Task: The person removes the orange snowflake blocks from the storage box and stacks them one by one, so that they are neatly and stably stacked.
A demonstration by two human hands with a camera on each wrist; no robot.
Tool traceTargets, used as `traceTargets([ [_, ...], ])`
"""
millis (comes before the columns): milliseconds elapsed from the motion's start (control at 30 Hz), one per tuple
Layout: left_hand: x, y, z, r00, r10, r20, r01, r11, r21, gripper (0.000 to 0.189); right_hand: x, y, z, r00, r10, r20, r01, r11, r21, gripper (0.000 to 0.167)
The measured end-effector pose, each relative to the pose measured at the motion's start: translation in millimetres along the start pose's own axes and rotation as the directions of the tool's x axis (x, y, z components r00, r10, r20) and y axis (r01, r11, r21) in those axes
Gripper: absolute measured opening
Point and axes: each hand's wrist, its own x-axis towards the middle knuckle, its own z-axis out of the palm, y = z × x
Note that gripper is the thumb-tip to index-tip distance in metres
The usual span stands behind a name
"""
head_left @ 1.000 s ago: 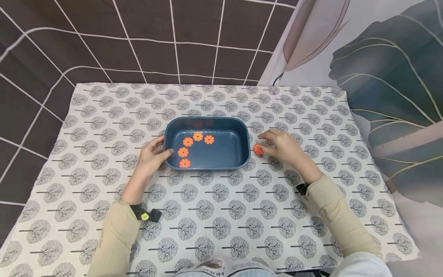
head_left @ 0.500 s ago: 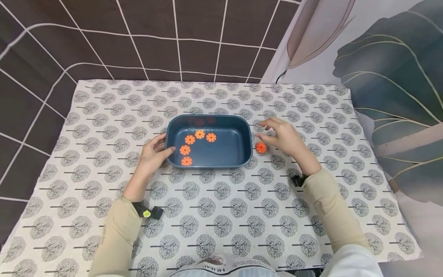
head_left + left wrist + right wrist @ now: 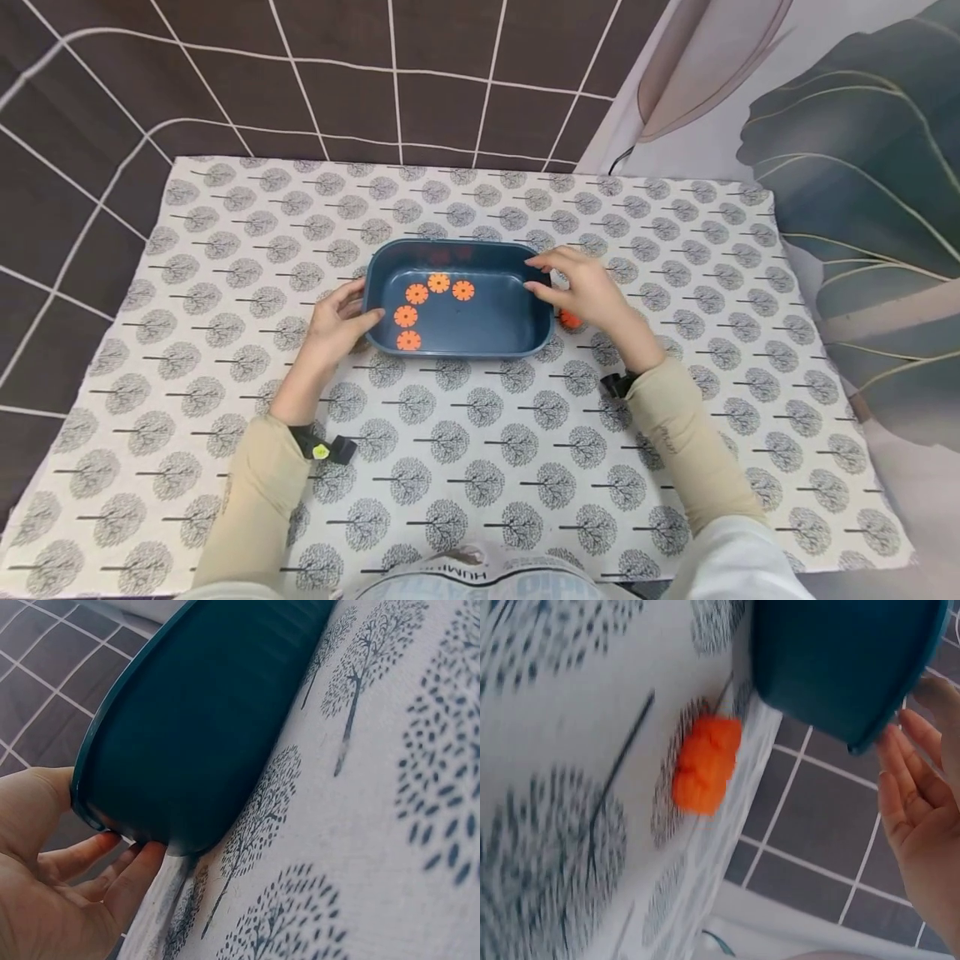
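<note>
A dark blue rectangular tub (image 3: 480, 333) with rounded corners stands on the cloth. Several orange notched discs (image 3: 462, 290) lie in an arc on its floor, at the left and back. My left hand (image 3: 337, 327) grips the tub's left end, thumb over the rim and fingers against the outer wall (image 3: 172, 750). Over the tub's right end reaches my right hand (image 3: 581, 287), its thumb and fingers spread apart with nothing between them. Just outside that end sits a stack of orange notched discs (image 3: 705, 765), partly hidden by the right hand in the head view.
A white cloth (image 3: 480, 450) printed with grey trees covers the table. Behind it hangs a dark cloth with a white grid (image 3: 337, 92); a leaf-patterned curtain (image 3: 862, 167) is at the right. Both wrists wear black straps.
My right hand lets go of the orange stack beside the tub, lifts off it, and moves left over the tub's right rim. The left hand keeps its grip on the tub.
</note>
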Motion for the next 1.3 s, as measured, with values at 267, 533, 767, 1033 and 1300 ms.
traceTargets([
  [267,0.8,0.6,1.7,1.000,-0.007,-0.009,0.007,1.000,-0.009,0.065,12.0,-10,15,0.998,-0.011,0.057,0.008,0.999,0.047,0.037],
  [533,2.4,1.4,2.8,1.000,0.007,-0.016,-0.008,1.000,-0.023,0.065,27.1,-23,28,0.978,0.077,0.193,-0.070,0.997,-0.043,0.044],
  [767,1.5,1.8,1.2,1.000,-0.012,-0.006,0.012,0.999,-0.037,0.066,39.1,-26,41,0.959,0.110,0.262,-0.082,0.990,-0.114,0.049],
  [1033,0.4,1.3,-0.5,1.000,-0.010,-0.006,0.010,0.999,-0.033,0.066,49.5,-29,52,0.931,0.147,0.335,-0.116,0.987,-0.112,0.049],
  [1300,-1.7,2.2,1.7,1.000,-0.028,-0.003,0.028,0.999,-0.035,0.065,56.3,-29,65,0.902,0.133,0.411,-0.097,0.990,-0.106,0.046],
])
